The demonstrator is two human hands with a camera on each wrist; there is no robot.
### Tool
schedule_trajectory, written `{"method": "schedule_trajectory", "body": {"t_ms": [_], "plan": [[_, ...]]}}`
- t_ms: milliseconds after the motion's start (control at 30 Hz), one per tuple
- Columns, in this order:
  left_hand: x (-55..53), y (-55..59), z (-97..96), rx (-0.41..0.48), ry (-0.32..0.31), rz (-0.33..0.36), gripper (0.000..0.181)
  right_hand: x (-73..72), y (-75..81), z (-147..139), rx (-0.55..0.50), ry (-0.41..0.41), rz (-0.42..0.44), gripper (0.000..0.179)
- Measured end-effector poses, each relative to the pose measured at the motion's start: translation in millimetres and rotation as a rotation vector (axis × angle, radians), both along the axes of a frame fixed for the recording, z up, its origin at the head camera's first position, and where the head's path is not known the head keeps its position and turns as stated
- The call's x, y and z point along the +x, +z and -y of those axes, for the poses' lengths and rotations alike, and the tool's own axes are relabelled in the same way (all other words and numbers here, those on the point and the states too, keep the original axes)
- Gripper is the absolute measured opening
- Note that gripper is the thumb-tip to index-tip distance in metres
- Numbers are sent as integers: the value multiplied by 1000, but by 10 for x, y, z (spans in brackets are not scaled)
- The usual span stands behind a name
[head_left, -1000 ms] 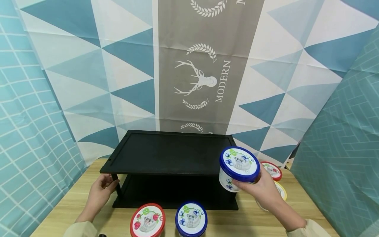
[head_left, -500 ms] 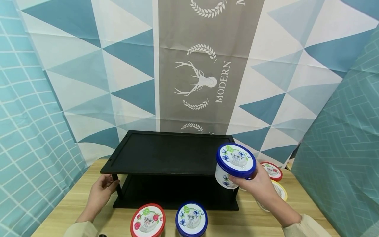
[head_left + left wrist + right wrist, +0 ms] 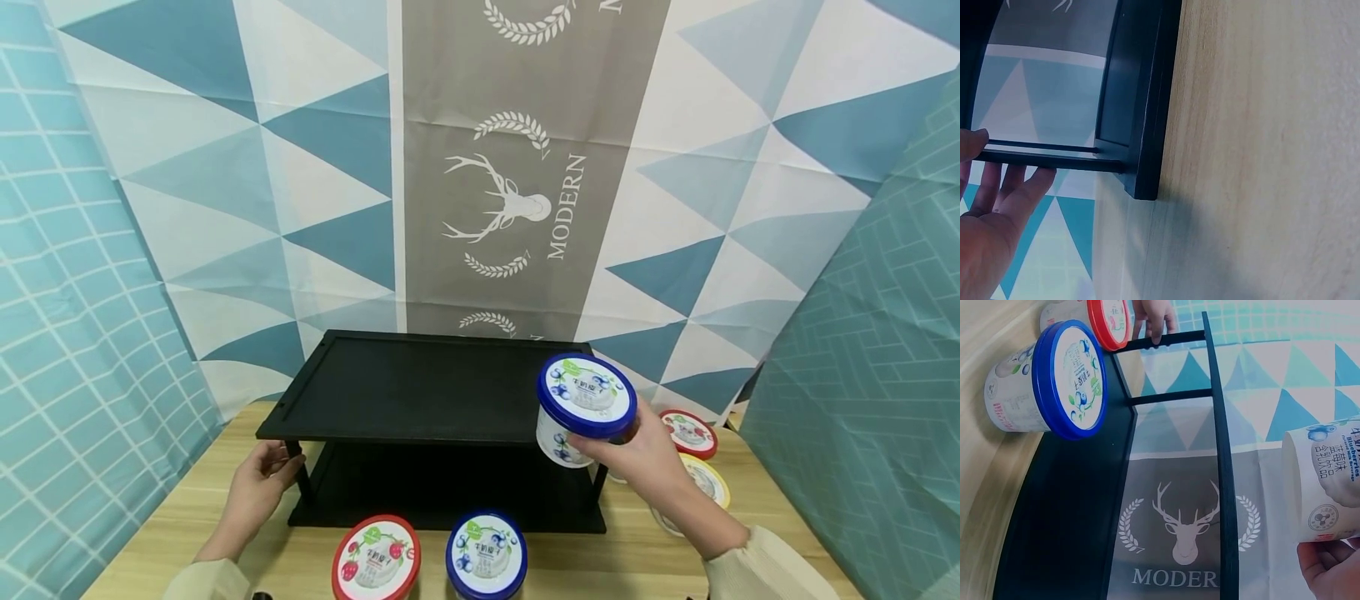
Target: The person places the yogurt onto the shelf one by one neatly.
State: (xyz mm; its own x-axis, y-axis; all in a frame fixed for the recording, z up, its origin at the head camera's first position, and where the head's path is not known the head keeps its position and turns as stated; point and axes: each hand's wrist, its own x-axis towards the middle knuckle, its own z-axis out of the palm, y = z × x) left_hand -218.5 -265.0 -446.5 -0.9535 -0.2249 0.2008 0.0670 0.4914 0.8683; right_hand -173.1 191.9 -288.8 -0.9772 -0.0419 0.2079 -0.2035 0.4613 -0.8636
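My right hand (image 3: 643,450) grips a milk drink tub (image 3: 587,392) with a blue lid and blueberry print, raised at the right front of a black two-tier shelf (image 3: 427,387). In the right wrist view, this tub (image 3: 1329,481) is cut off by the frame edge, with fingertips under its side. My left hand (image 3: 258,490) pinches the shelf's front left post (image 3: 299,475). From the left wrist, the thumb shows on one side of that post (image 3: 1066,161) and the fingers on the other.
On the wooden table (image 3: 172,517), a red-lidded strawberry tub (image 3: 377,557) and a blue-lidded blueberry tub (image 3: 486,554) stand before the shelf. Right of it are another red-lidded tub (image 3: 688,433) and a yellow-lidded tub (image 3: 705,483). Patterned cloth (image 3: 495,250) hangs behind.
My right hand has carried the blueberry tub a little left and upward, over the shelf's right front corner. My left hand has stayed on the post.
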Motion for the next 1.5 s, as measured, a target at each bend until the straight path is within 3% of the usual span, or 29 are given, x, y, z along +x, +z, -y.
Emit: {"method": "schedule_trajectory", "body": {"t_ms": [967, 1500], "plan": [[-9, -19, 3, 52, -24, -7, 39, -142, -23, 167, 11, 33, -6, 80], [-22, -24, 21, 50, -22, 46, 41, -226, -25, 323, 6, 37, 8, 79]]}}
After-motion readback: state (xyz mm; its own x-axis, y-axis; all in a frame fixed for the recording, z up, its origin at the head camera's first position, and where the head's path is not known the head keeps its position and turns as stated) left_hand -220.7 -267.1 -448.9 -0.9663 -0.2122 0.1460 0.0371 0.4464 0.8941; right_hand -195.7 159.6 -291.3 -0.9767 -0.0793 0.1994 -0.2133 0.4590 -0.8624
